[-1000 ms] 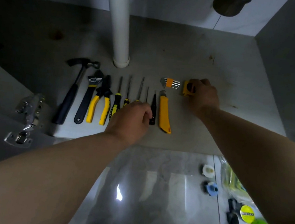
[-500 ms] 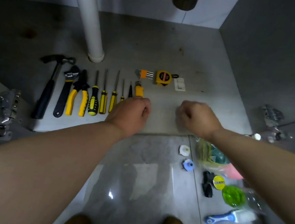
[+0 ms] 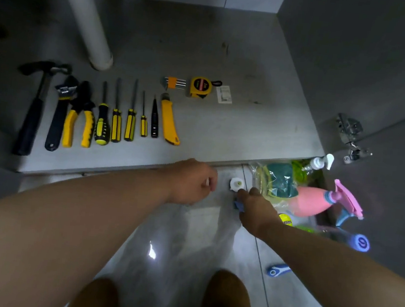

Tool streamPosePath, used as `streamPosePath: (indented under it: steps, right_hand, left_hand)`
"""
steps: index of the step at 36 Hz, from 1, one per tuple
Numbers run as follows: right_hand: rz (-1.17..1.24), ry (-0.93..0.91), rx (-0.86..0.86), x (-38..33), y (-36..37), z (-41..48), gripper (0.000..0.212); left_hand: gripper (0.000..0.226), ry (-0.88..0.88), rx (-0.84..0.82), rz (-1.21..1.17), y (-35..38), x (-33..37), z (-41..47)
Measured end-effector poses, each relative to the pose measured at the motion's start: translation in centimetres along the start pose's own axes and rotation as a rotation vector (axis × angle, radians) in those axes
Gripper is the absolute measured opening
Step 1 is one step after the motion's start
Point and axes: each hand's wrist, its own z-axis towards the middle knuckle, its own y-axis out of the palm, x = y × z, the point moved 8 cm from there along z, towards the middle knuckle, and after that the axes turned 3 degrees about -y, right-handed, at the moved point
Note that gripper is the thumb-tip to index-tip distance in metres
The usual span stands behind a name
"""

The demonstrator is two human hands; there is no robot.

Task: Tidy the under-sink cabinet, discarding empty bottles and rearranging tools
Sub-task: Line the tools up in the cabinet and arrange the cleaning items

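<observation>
cabinet floor [image 3: 234, 55]: task area; right half bare, tools in the left half.
bottle pile: pink spray bottle [image 3: 312, 202], pump bottle [image 3: 319, 162] and plastic bag [image 3: 269, 182] heaped on the floor tiles [image 3: 185, 240] outside the cabinet's right front corner. Risk: the right forearm passes just beside the heap, and a careless pull-back could likely tip or roll the bottles.
tool row: hammer [image 3: 36, 107], wrench [image 3: 59, 113], pliers [image 3: 79, 118], screwdrivers, utility knife [image 3: 168, 121] lie parallel. Tape measure [image 3: 200, 86] and hex keys [image 3: 174, 82] sit behind. Risk: handles end near the front edge, so a left-arm sweep could knock the row askew.
left hand [image 3: 190, 182]: at the cabinet lip, fingers curled. White glint at the fingertips; cannot tell if it holds anything.
right hand [image 3: 256, 208]: low over the tiles, fingers pointing down. Pinch or plain touch, cannot tell.
white cap [image 3: 236, 183]: on the tile between both hands, just beside the right fingertips.
blue cap [image 3: 237, 204]: mostly hidden under the right hand. Risk: small, round-looking parts on glossy tile; a poor pinch may flick one away or under the bag.
</observation>
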Motion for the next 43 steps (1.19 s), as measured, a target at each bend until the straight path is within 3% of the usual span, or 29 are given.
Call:
streamPosePath:
  steps: [2,7,10,12,15,17,19,23,26,29,32,35,38,43]
  right_hand:
    - [-0.014,-0.005,0.017,0.0,0.3,0.3,0.031]
    - [0.050,-0.009,0.037,-0.8,0.1,0.1,0.020]
    - [0.477,-0.021,-0.058,-2.3,0.9,-0.7,0.003]
    - [0.749,-0.025,-0.183,-3.6,1.4,-1.5,0.008]
    - [0.921,-0.049,-0.370,-5.9,1.5,-2.7,0.015]
    - [1.014,-0.059,-0.437,-7.0,1.2,-3.1,0.022]
    - [1.105,-0.074,-0.494,-8.1,0.8,-3.4,0.023]
    - [1.226,-0.092,-0.601,-9.3,0.3,-3.5,0.021]
    - [1.271,-0.054,-0.599,-8.5,0.3,-2.7,0.014]
    - [1.068,0.051,-0.244,-5.0,-0.3,-0.3,0.006]
    - [0.503,0.108,0.133,-1.4,-2.1,1.7,0.022]
    - [0.285,0.119,0.157,-0.3,-2.4,2.7,0.039]
    - [0.221,0.122,0.110,-0.3,-1.8,3.4,0.044]
    - [0.120,0.073,0.147,-1.6,-2.4,3.5,0.030]
  left_hand:
    - [0.018,-0.093,-0.120,-0.099,1.8,-1.1,-0.1]
    - [0.027,-0.251,-0.314,-0.093,4.0,-3.5,-0.5]
    - [0.043,-0.292,-0.361,-0.072,4.3,-4.2,-0.7]
    - [0.059,-0.296,-0.386,-0.038,4.3,-4.4,-1.0]
    - [0.084,-0.296,-0.453,-0.055,4.7,-4.3,-1.6]
    - [0.090,-0.286,-0.468,-0.061,4.7,-4.1,-2.0]
    - [0.079,-0.265,-0.475,-0.084,4.6,-3.8,-2.3]
    - [0.035,-0.260,-0.464,-0.237,4.3,-4.1,-2.5]
    - [0.037,-0.247,-0.391,-0.197,3.4,-5.0,-2.3]
    - [0.041,-0.271,-0.369,-0.238,3.0,-6.0,-2.3]
    - [0.040,-0.299,-0.367,-0.322,2.9,-6.9,-2.5]
    - [0.040,-0.318,-0.346,-0.400,2.7,-7.5,-2.6]
    - [0.045,-0.337,-0.334,-0.457,2.8,-7.9,-2.8]
    - [0.046,-0.363,-0.343,-0.537,2.7,-8.0,-3.1]
